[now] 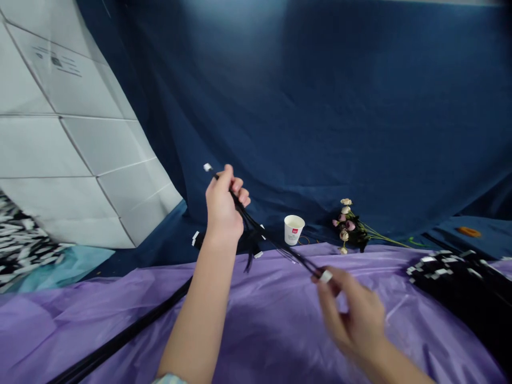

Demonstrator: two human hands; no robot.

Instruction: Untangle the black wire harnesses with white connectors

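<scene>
My left hand [226, 208] is closed around a thin black cable [276, 240], and a white connector [207, 167] pokes out past its thumb. From there the cable slants down to the right as several thin wires. My right hand [354, 312] pinches its other end, close to a white connector [326, 276] at the fingertips. Below and behind the left hand lie more black cables [250, 245] with white ends, partly hidden by the wrist. A long black bundle [136, 330] runs along the purple sheet at the lower left, passing behind the left forearm.
A white paper cup [294, 229] stands beyond the cable. Right of it lie artificial flowers [346, 226]. A heap of black cables with white connectors [452, 282] rests at the right on the purple sheet [272, 325]. White boxes [96, 138] are stacked at the left, before a dark blue cloth [320, 106].
</scene>
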